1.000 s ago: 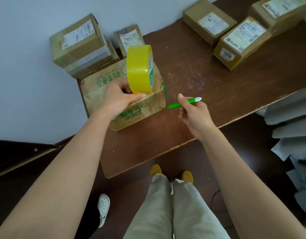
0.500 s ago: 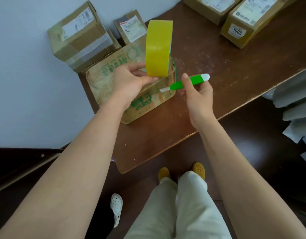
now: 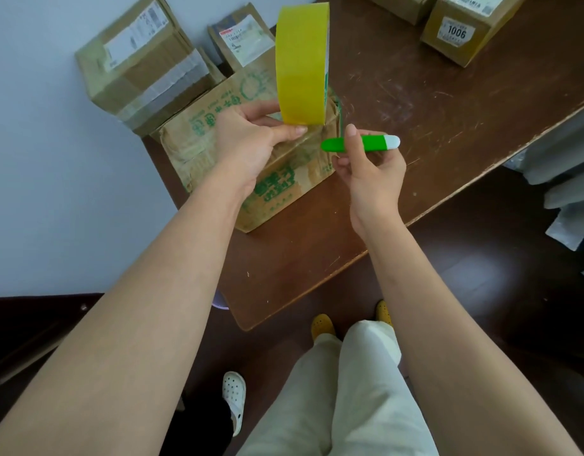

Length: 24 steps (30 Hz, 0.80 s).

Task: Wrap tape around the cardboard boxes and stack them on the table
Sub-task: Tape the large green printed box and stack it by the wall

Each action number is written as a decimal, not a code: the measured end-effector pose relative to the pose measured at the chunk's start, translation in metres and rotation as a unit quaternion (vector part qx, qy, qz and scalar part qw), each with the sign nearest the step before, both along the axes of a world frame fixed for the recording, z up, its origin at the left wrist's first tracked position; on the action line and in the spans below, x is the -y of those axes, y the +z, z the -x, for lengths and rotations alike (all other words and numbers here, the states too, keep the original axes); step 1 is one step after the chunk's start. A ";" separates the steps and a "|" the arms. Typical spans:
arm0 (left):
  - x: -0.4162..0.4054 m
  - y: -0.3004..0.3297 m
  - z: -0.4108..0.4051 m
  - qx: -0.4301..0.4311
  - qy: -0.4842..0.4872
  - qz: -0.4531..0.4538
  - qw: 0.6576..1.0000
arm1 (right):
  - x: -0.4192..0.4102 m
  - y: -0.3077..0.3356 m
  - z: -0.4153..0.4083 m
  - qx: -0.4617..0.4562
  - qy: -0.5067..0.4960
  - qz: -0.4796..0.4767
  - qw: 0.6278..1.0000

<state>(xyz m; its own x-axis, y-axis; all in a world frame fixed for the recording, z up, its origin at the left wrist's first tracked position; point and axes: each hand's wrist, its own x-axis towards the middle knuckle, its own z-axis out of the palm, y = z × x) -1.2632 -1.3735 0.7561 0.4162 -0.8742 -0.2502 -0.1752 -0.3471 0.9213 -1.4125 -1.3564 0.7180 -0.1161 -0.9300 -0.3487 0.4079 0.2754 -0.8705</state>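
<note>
One tape roll (image 3: 302,60) upright between left-hand fingers (image 3: 292,130), above box (image 3: 218,126).

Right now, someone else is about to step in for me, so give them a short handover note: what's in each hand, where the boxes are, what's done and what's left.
Left hand: grips the yellow tape roll, held upright over the green-printed box.
Right hand: holds the green cutter beside the roll; no blade is visible.
The green-printed box sits on the table near the wall, with a clear-taped box behind it. The box labelled 1006 stands at the far right.
Done: the green-printed box already shows tape on it.
Left: wrap the remaining boxes, then stack them; which ones need tape can't be told from here.
</note>
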 end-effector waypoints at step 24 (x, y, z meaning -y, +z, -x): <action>-0.002 0.004 0.001 -0.007 -0.005 0.007 1.000 | 0.005 -0.007 -0.002 -0.005 -0.045 -0.012 0.999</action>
